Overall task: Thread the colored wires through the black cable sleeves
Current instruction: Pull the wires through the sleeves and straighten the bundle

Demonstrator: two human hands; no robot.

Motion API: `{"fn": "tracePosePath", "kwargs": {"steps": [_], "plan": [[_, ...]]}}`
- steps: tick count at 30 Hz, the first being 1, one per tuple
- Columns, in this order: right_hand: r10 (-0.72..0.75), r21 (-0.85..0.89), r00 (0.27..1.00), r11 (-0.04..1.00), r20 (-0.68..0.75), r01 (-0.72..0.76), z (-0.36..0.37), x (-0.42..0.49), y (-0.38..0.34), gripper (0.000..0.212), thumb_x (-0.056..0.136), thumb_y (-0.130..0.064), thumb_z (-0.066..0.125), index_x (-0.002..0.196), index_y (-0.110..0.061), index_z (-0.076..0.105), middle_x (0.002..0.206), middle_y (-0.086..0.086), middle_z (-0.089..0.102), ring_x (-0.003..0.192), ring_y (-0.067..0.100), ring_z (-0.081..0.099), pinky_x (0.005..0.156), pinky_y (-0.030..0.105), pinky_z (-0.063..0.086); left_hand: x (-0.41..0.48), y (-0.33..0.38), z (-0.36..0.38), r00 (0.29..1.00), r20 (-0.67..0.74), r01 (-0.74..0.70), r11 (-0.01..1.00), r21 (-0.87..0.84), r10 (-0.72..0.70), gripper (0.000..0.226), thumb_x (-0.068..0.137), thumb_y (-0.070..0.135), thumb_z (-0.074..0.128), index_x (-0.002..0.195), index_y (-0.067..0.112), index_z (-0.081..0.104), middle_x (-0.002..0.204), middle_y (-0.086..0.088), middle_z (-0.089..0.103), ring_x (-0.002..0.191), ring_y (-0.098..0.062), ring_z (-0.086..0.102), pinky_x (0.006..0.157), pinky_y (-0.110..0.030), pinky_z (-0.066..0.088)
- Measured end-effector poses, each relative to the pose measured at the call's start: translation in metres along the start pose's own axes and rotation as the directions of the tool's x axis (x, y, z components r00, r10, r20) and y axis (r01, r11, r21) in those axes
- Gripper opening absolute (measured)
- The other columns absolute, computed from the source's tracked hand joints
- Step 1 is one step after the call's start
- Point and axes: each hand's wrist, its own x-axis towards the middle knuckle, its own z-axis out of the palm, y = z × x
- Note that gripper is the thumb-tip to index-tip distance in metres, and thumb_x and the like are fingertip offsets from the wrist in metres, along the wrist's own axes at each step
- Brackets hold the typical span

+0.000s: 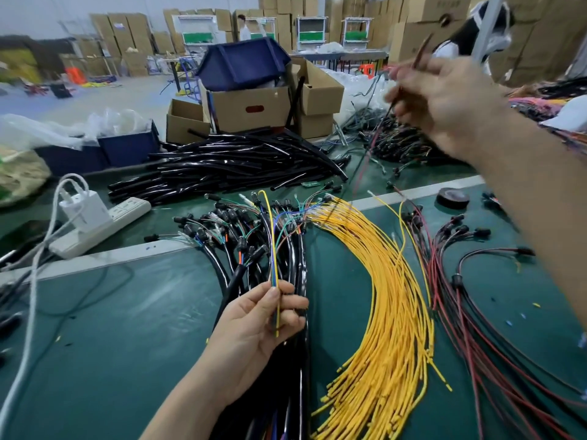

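My left hand (266,315) is low in the middle and pinches a thin bunch of colored wires (273,249), a yellow one foremost, standing upright. Under it lies a bundle of sleeved black cables (286,258) with colored ends. My right hand (444,100) is raised at the upper right, blurred, and pinches a red and black wire (374,141) that trails down to the table. A fan of loose yellow wires (390,300) lies to the right of my left hand. Empty black sleeves (228,166) are heaped further back.
Red and black wires with connectors (470,300) spread at the right. A white power strip with a charger (95,220) sits at the left. Cardboard boxes (247,106) and blue bins (127,147) stand behind the sleeves. A tape roll (452,198) lies at the right.
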Motion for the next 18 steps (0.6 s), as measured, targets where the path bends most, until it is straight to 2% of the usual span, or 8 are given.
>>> {"fn": "tracePosePath", "kwargs": {"steps": [2,3,6,8,10,12,14,18], "plan": [[-0.151,-0.141,0.988,0.979,-0.031,0.145,0.013,0.002,-0.024,0.028,0.102,-0.019,0.036,0.083,-0.013,0.057,0.063,-0.004,0.068,0.052,0.007,0.059,0.048,0.018,0.044,-0.001,0.001,-0.002,1.000,0.001,0.005,1.000,-0.011,-0.005,0.019,0.083,0.014,0.051,0.092,0.000,0.060,0.083,-0.020,0.070,0.057,-0.016,0.065,0.064,-0.028,0.057],[-0.154,-0.159,0.987,0.976,-0.041,0.146,0.019,0.003,-0.032,0.036,0.104,-0.023,0.029,0.084,-0.011,0.057,0.061,-0.006,0.067,0.049,0.005,0.058,0.046,0.016,0.042,-0.002,0.002,-0.002,1.000,0.002,0.007,1.000,-0.016,-0.007,0.019,0.083,0.014,0.051,0.093,-0.001,0.059,0.086,-0.022,0.070,0.061,-0.018,0.068,0.065,-0.029,0.057],[-0.006,0.086,0.999,0.996,-0.041,0.009,0.035,-0.002,-0.038,0.032,0.105,-0.024,0.025,0.106,-0.002,0.049,0.059,-0.003,0.066,0.045,0.007,0.056,0.042,0.016,0.039,-0.003,0.002,-0.002,1.000,0.000,0.016,0.999,-0.033,-0.016,0.020,0.083,0.014,0.050,0.092,-0.002,0.057,0.094,-0.028,0.069,0.072,-0.026,0.072,0.067,-0.031,0.058],[0.115,0.281,0.992,0.952,0.044,-0.123,0.046,-0.012,-0.030,0.019,0.104,-0.021,0.031,0.099,-0.008,0.045,0.057,0.000,0.061,0.043,0.009,0.051,0.039,0.018,0.038,-0.004,0.003,-0.001,1.000,0.011,0.030,0.999,-0.024,-0.029,0.020,0.083,0.015,0.050,0.091,-0.002,0.056,0.098,-0.030,0.068,0.080,-0.031,0.072,0.068,-0.033,0.058],[0.245,0.335,0.951,0.894,0.191,-0.297,0.057,-0.023,-0.016,0.019,0.103,-0.018,0.033,0.089,-0.012,0.044,0.050,-0.003,0.053,0.035,0.006,0.040,0.034,0.016,0.031,-0.004,0.004,0.000,0.999,0.023,0.039,0.999,-0.003,-0.039,0.020,0.084,0.015,0.049,0.093,-0.002,0.055,0.103,-0.031,0.067,0.087,-0.035,0.071,0.070,-0.034,0.058],[0.358,0.251,0.883,0.864,0.305,-0.437,0.069,-0.032,0.004,0.021,0.103,-0.018,0.032,0.088,-0.013,0.045,0.044,-0.005,0.046,0.030,0.003,0.031,0.031,0.013,0.023,-0.005,0.005,0.001,0.999,0.023,0.048,0.999,0.005,-0.049,0.020,0.085,0.015,0.048,0.094,-0.002,0.054,0.104,-0.031,0.066,0.089,-0.036,0.070,0.070,-0.035,0.058],[0.440,0.161,0.830,0.843,0.343,-0.513,0.078,-0.036,0.024,0.019,0.103,-0.017,0.031,0.091,-0.012,0.045,0.043,-0.004,0.044,0.029,0.003,0.028,0.029,0.013,0.021,-0.005,0.005,0.000,0.998,0.034,0.052,0.999,0.010,-0.052,0.020,0.086,0.014,0.047,0.094,-0.002,0.055,0.103,-0.030,0.067,0.088,-0.036,0.070,0.069,-0.035,0.058],[0.516,0.075,0.822,0.834,0.243,-0.546,0.087,-0.033,0.054,0.019,0.104,-0.016,0.031,0.093,-0.010,0.046,0.055,0.004,0.044,0.030,0.005,0.028,0.032,0.012,0.020,-0.006,0.004,-0.003,0.994,0.074,0.072,0.995,0.068,-0.077,0.027,0.085,0.016,0.049,0.101,-0.003,0.058,0.099,-0.026,0.069,0.084,-0.033,0.071,0.067,-0.035,0.058]]}}
